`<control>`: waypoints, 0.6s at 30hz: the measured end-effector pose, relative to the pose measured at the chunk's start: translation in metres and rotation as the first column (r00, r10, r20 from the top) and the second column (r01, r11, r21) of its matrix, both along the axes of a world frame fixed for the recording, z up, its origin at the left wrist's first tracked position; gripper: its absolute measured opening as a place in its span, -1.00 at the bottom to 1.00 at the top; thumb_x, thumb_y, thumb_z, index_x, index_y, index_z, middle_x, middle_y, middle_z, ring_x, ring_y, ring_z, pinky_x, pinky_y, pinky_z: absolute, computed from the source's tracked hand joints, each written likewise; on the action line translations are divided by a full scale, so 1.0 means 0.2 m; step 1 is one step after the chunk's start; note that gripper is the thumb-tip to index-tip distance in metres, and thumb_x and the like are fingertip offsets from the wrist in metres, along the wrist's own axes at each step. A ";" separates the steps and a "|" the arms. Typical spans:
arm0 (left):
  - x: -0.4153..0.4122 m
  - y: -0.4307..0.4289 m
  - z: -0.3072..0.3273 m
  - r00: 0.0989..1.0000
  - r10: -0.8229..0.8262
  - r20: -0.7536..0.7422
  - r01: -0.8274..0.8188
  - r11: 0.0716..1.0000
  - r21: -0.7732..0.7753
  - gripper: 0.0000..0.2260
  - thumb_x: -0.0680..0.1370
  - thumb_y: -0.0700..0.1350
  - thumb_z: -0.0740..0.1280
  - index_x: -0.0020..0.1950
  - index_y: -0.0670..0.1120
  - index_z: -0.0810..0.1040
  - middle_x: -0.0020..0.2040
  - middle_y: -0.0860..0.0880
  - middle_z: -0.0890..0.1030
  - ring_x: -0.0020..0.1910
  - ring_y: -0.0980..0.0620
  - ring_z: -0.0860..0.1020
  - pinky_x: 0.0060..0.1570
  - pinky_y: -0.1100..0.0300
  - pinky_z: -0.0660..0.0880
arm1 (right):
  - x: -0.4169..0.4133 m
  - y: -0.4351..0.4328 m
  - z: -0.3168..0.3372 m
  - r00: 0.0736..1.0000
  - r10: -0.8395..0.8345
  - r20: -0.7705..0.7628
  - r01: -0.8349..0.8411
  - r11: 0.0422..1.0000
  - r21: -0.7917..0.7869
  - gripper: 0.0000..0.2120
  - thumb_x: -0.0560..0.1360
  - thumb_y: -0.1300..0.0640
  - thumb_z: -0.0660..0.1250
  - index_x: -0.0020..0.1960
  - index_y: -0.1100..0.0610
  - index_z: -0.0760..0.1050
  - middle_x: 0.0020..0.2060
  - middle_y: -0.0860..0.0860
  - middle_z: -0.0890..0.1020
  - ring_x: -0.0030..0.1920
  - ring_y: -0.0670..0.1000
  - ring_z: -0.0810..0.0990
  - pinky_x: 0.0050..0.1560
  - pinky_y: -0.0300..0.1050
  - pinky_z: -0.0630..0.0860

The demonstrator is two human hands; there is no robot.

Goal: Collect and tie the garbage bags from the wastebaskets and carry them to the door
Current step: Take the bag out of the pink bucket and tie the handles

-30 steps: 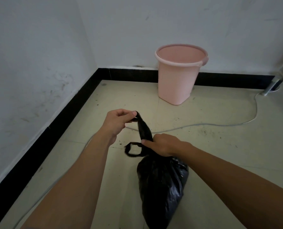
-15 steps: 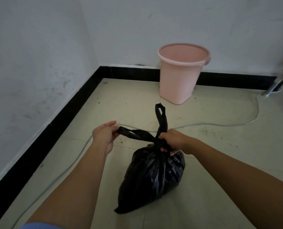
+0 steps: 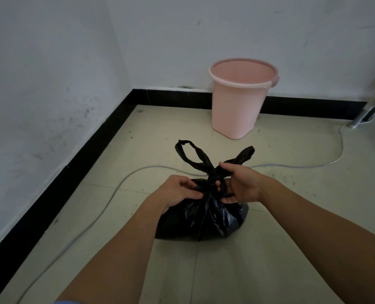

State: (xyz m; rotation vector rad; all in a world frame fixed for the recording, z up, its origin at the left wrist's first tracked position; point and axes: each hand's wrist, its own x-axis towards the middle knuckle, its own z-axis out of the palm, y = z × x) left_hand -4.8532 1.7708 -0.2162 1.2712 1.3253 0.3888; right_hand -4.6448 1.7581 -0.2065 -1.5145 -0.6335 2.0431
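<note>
A full black garbage bag lies on the floor tiles in front of me. Its two handle loops cross at the neck and stick up behind my fingers. My left hand grips the bag's neck from the left, fingers curled into the plastic. My right hand pinches the crossed handles at the knot from the right. An empty pink wastebasket stands upright against the back wall, beyond the bag.
White walls with a black baseboard meet in a corner at the left and back. A pale cable runs across the floor behind the bag. A metal leg of some furniture stands at the far right.
The bag has settled flat on the floor. My left hand came in from pulling a handle out sideways to the neck, and both handles are now crossed at the knot.
</note>
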 end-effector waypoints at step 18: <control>-0.03 0.02 -0.01 0.979 0.125 0.158 -0.129 0.992 0.013 -0.92 0.52 -0.25 0.36 -0.03 -0.22 0.62 -0.26 -0.10 0.64 -0.27 -0.01 0.61 -0.23 0.25 0.55 | -0.03 0.01 0.06 0.964 0.088 0.253 -0.165 0.938 0.304 -0.91 0.40 0.34 0.44 -0.19 0.21 0.56 -0.35 0.07 0.58 -0.39 -0.02 0.53 -0.42 -0.19 0.40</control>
